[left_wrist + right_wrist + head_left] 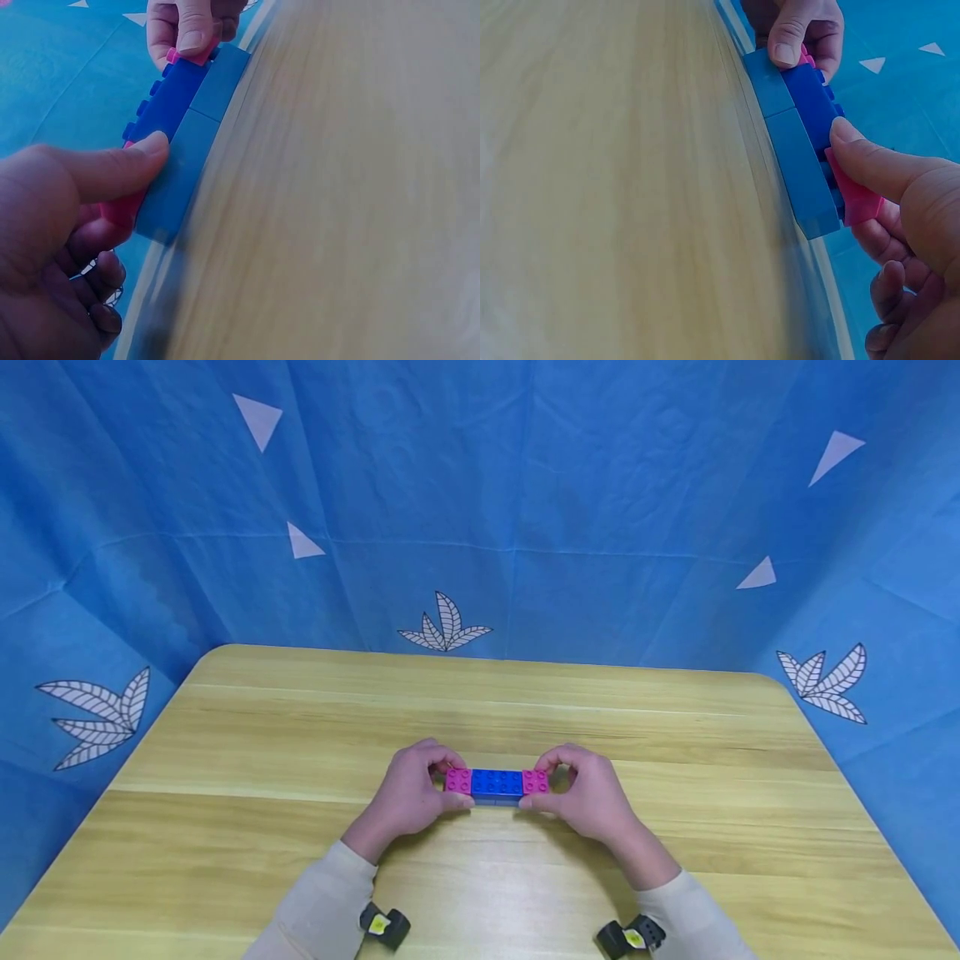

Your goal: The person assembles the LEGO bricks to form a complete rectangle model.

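Observation:
A dark blue brick (497, 783) with studs sits between two pink bricks, over a lower row of two lighter blue bricks (180, 165) laid end to end. My left hand (416, 787) pinches the left pink brick (458, 780) between thumb and fingers, the thumb reaching onto the dark blue side. At the other end, my right hand (588, 793) pinches the right pink brick (536, 782). In the right wrist view that pink brick (857, 196) sits tilted, and studs of the lower brick (802, 176) show in a gap beneath it.
The bricks stand on a wooden table (262, 760) with rounded far corners. A blue cloth (510, 485) printed with leaves and triangles hangs behind it and at both sides. Black wrist devices (386, 925) sit at both pale sleeves (318, 910).

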`<action>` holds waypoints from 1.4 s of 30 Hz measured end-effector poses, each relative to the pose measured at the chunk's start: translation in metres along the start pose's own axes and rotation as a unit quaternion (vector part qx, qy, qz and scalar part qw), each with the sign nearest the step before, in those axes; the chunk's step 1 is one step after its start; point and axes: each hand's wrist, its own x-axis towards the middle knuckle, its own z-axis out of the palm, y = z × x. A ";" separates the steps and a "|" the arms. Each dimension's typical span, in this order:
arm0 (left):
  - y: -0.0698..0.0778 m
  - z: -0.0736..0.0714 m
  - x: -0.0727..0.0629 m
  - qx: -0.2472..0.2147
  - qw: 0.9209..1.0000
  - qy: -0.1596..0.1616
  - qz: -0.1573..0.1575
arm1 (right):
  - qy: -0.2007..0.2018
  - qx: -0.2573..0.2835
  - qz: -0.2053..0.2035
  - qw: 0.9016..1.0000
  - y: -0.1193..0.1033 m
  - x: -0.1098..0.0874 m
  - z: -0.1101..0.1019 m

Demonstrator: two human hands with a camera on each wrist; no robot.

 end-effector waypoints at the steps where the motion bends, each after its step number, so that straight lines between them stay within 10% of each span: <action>1: 0.000 0.000 0.000 0.000 1.000 0.000 -0.001 | 0.001 0.001 0.001 1.000 0.000 0.000 0.000; 42: 0.002 0.000 0.001 0.007 1.000 -0.008 -0.010 | -0.014 0.010 -0.045 0.999 0.008 0.000 0.002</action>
